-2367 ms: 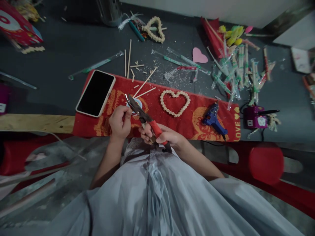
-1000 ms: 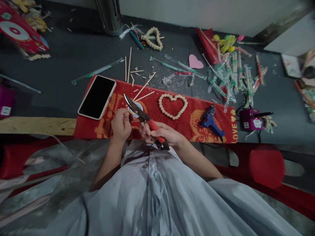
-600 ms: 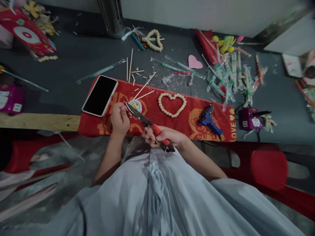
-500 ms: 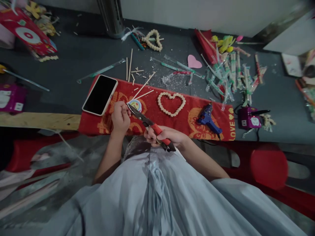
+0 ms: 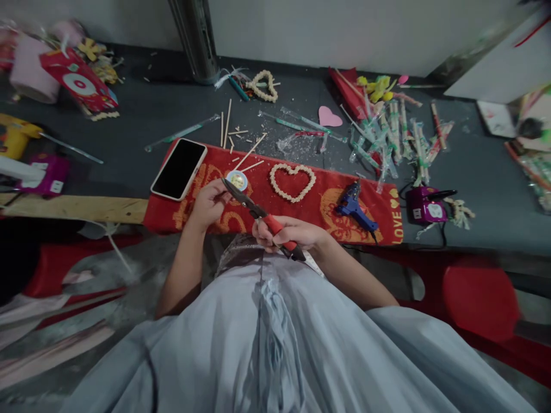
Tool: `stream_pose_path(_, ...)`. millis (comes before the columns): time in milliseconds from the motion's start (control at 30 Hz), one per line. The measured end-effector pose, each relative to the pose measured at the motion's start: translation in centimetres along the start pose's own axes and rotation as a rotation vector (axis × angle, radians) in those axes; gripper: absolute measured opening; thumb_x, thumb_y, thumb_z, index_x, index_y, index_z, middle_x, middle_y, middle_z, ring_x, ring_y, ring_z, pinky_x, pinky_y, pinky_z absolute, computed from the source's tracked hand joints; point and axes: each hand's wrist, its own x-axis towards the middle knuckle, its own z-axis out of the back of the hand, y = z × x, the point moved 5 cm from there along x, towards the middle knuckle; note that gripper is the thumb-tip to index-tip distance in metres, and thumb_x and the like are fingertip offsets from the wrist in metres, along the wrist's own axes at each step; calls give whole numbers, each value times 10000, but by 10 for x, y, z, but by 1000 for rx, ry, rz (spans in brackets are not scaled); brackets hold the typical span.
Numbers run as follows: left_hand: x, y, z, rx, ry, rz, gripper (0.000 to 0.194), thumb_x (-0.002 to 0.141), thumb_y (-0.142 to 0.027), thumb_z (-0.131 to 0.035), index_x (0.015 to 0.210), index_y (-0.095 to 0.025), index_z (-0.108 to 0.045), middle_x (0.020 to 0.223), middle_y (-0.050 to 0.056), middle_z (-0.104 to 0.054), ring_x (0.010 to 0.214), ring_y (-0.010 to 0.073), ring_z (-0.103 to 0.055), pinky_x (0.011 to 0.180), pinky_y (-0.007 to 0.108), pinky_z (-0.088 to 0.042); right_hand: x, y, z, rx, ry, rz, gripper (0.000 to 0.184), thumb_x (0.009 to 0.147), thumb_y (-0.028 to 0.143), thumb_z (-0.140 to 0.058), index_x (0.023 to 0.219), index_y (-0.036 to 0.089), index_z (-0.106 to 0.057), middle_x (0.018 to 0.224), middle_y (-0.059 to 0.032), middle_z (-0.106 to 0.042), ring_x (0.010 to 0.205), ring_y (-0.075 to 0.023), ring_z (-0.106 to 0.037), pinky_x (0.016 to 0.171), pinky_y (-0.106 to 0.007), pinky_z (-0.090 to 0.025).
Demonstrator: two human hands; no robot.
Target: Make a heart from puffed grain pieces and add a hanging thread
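Red-handled pliers (image 5: 272, 222) lie across the front of the red cloth, their dark jaws pointing up and left. My right hand (image 5: 289, 232) is closed around the handles. My left hand (image 5: 207, 203) is pinched close to the jaw tips; whatever sits between its fingers is too small to make out. Just behind the jaws is a small round white-rimmed piece (image 5: 238, 180) with a yellowish middle, partly covered by them. Thin pale sticks (image 5: 252, 150) lie behind it. To the right, a beaded-looking cream heart frame (image 5: 293, 183) rests flat on the cloth.
A phone (image 5: 179, 170) lies at the cloth's left end, a blue glue gun (image 5: 355, 209) toward its right. Wrapped sticks (image 5: 398, 132) crowd the back right near a pink paper heart (image 5: 330, 116). A purple box (image 5: 426, 205) stands right of the red cloth (image 5: 383, 201).
The camera view has shifted, so the table things appear moved. My left hand has turned slightly and its fingers reach more toward the jaw tips. The right hand keeps its grip on the pliers.
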Motion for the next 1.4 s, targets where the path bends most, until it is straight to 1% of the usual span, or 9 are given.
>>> stream_pose_path(167, 6, -9, 5, 157, -10, -80, 212, 849, -312, -611, 703, -202, -717, 807, 68, -749, 804, 201, -714, 805, 330, -603, -7, -1, 1, -180, 94, -46, 284, 822, 361, -766, 875, 198, -538, 774, 59, -499, 643, -90, -441, 594, -228, -355)
stream_pose_path(333, 9, -11, 5, 233, -78, -132, 214, 845, -299, -595, 718, -202, -738, 755, 63, -751, 674, 168, -671, 644, 266, -534, -14, 6, 1, -366, 75, -33, 197, 893, 338, -677, 905, 204, -533, 792, 58, -471, 681, -97, -412, 634, -245, -333)
stream_pose_path(567, 8, -10, 5, 262, -112, -157, 274, 903, -351, -619, 695, -209, -726, 673, 42, -688, 639, 163, -648, 637, 268, -521, -20, 16, 2, -626, 109, -19, 167, 924, 350, -612, 937, 208, -526, 866, 40, -473, 764, -116, -421, 721, -271, -358)
stream_pose_path(867, 2, -10, 21, 226, -52, -64, 263, 938, -427, -686, 901, -215, -836, 796, 58, -773, 631, 152, -639, 648, 292, -548, -18, 25, 5, -971, 73, -30, 43, 902, 258, -528, 882, 225, -510, 917, -11, -499, 937, -201, -456, 916, -346, -378)
stream_pose_path(933, -6, -10, 30, 193, -103, -33, 331, 937, -526, -725, 1004, -222, -838, 922, 66, -804, 596, 125, -598, 615, 293, -543, -14, 24, 5, -960, 71, -24, 49, 903, 253, -526, 870, 233, -496, 907, -10, -502, 939, -205, -456, 923, -349, -382)
stream_pose_path(1033, -31, -13, 45, 146, -314, 34, 510, 871, -693, -784, 1081, -229, -802, 1043, 64, -799, 572, 87, -554, 540, 265, -510, -7, 20, 4, -934, 98, -32, 9, 903, 232, -529, 897, 230, -522, 929, -18, -527, 964, -213, -471, 939, -352, -389)
stream_pose_path(1133, -65, -27, 44, 131, -434, 87, 468, 923, -690, -742, 970, -224, -741, 801, -3, -719, 520, 67, -513, 461, 212, -428, 1, 16, -1, -910, 130, -57, 38, 906, 220, -538, 935, 221, -562, 955, -29, -544, 991, -220, -486, 952, -355, -395)
stream_pose_path(1200, -84, -41, 31, 129, -400, 134, 470, 992, -647, -668, 811, -214, -685, 635, -31, -623, 454, 66, -458, 411, 203, -373, 8, 15, -5, -904, 146, -53, 35, 917, 225, -546, 938, 216, -573, 936, -23, -536, 978, -220, -486, 951, -357, -400)
stream_pose_path(1400, -101, -69, -19, 118, -11, 369, 551, 935, -612, -664, 570, -208, -581, 470, -20, -526, 419, 101, -424, 407, 228, -343, 23, 14, -10, -979, 15, -31, 54, 961, 243, -601, 943, 212, -562, 894, 3, -460, 908, -201, -466, 925, -349, -422)
